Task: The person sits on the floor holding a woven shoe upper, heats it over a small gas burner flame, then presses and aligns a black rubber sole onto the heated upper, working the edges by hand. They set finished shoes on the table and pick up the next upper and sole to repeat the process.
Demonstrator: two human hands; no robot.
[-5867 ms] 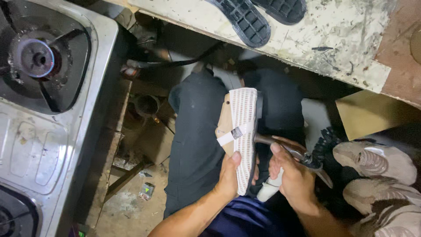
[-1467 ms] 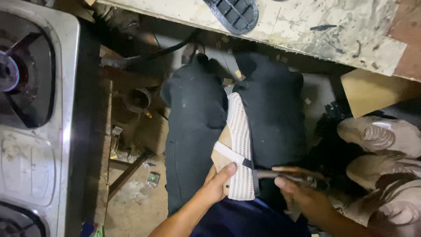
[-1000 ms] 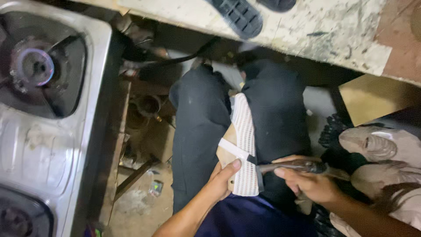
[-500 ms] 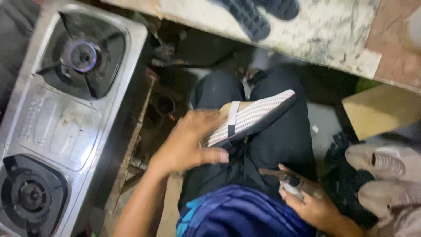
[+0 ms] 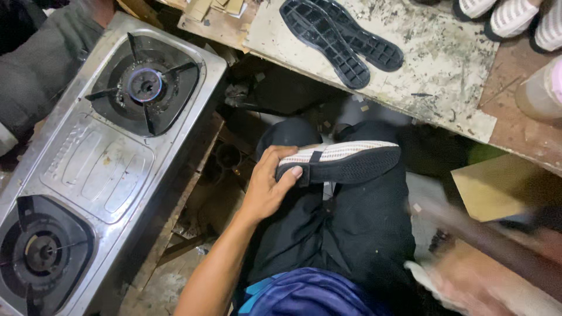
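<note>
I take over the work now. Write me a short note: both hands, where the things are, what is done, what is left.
Left hand: grips the heel of the striped shoe, held on its side over the lap, black sole already on.
Right hand: blurred at lower right; cannot tell whether it holds anything.
Two loose black soles lie on the stained board.
Gas stove stands to the left.
More striped shoes at top right.
Left: soles unattached.

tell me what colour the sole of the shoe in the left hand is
Black, under a cream-striped upper; the head view shows the shoe best.

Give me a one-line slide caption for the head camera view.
Left hand grips a striped shoe sideways over the lap, beside a two-burner gas stove.
</note>
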